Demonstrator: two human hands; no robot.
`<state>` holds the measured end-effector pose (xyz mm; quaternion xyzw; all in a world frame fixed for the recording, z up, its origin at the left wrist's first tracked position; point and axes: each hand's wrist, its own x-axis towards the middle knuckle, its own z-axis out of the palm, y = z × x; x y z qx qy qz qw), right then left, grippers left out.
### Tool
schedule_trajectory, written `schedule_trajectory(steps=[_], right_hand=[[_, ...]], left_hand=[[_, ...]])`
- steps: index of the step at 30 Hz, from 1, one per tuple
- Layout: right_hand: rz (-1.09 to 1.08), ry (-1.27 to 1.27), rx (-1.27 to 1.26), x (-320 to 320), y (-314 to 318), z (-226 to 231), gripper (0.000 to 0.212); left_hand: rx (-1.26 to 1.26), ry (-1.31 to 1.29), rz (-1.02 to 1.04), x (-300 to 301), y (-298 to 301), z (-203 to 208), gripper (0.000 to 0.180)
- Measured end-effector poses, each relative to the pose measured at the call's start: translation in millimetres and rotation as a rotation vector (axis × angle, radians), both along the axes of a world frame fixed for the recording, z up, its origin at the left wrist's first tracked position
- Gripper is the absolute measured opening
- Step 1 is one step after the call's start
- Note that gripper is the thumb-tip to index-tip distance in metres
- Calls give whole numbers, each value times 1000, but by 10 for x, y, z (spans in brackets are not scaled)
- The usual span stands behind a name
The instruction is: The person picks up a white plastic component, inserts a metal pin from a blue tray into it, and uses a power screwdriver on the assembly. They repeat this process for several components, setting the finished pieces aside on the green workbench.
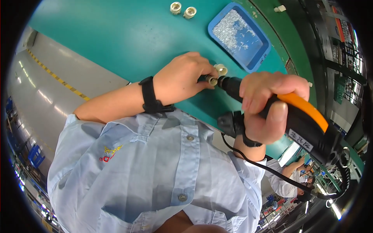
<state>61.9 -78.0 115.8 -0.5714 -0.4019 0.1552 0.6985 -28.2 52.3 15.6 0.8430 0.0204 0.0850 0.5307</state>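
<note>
My left hand (185, 75) closes its fingertips on a small cream-coloured cylindrical fitting (211, 81) just above the green tabletop. Wrapped in my right hand (268, 103) is a black and orange electric screwdriver (305, 126), pointing left. Its nose reaches the fitting, but whether the bit is inside cannot be made out. Right behind my left fingertips stands another pale fitting (221, 70). A blue tray (251, 63) of many small, shiny, clear or silvery pieces lies beyond my hands.
Two more pale fittings (182, 10) stand at the table's far side. The screwdriver's black cable (272, 171) loops past my right forearm. A green rail (285, 35) runs behind the tray, with a small white part (280, 8) on it. Another person (289, 180) sits at the lower right.
</note>
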Motion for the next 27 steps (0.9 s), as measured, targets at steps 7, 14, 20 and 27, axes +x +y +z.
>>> schedule_trajectory(steps=[7,14,20,27], right_hand=[[-168,-88,284,604,-409,255,28],[-488,-67,257,989,-3,-127,19],[-394,-34,262,882,-129,-68,20],[34,9,297,210,-409,482,30]], left_hand=[[71,-77,-76,-11,-18,107,23],[116,-40,-48,-15,29,218,39],[114,20,-43,78,132,481,36],[210,-355,-13,287,11,508,32]])
